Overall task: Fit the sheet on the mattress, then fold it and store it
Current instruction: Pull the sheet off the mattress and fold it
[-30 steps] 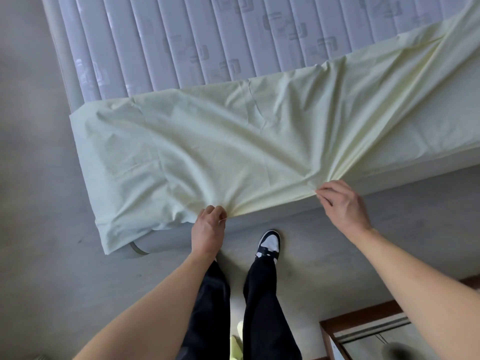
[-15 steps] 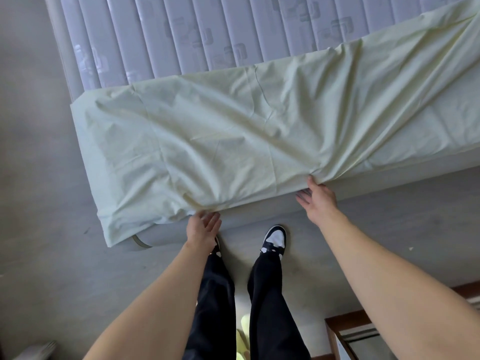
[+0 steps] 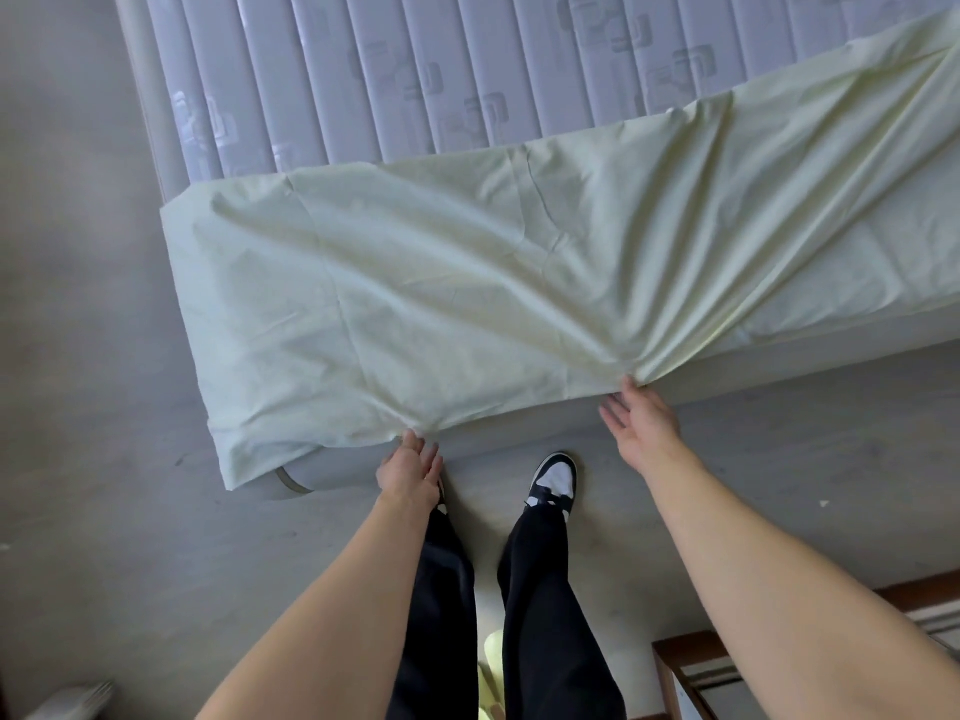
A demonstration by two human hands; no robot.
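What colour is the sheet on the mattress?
The thin cotton-like sheet is pale yellow-green, seen in the head view.

Both hands, left hand (image 3: 410, 467) and right hand (image 3: 641, 423), touch the sheet (image 3: 467, 283) edge on the mattress (image 3: 415, 70).

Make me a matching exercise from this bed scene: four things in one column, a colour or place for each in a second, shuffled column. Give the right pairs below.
Things
1. sheet
2. mattress
3. shoe
4. left hand

Descriptions
A. black and white, on the floor by the bed
B. pale yellow-green, draped over the near edge of the bed
C. at the sheet's lower hem, near the bed's corner
D. grey-white with quilted stripes, bare at the far side

Pairs: 1-B, 2-D, 3-A, 4-C
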